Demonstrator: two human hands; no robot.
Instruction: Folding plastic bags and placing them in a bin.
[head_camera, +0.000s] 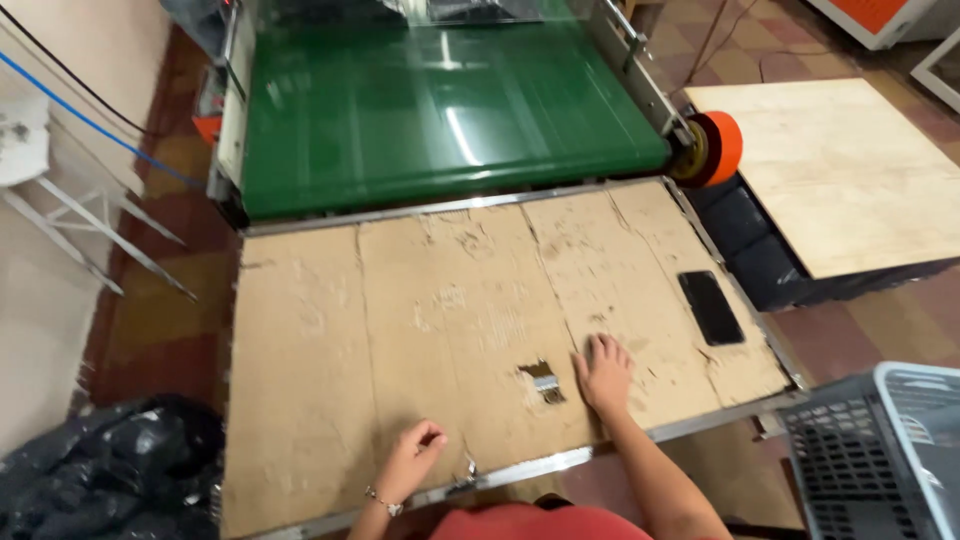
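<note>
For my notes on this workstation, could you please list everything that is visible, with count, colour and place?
conveyor belt: one, green, top centre
cardboard sheet: one, brown, worn and torn, covering the metal-framed table
phone: one, black, on the cardboard, right side
roller: one, orange, at the belt's right end
plywood board: one, pale, upper right
crate: one, grey plastic, lower right
bag: one, black plastic, lower left
cable: one, blue, along the left wall
left hand: loosely curled, resting on the cardboard, bracelet at wrist
right hand: flat on the cardboard, beside a tear
</note>
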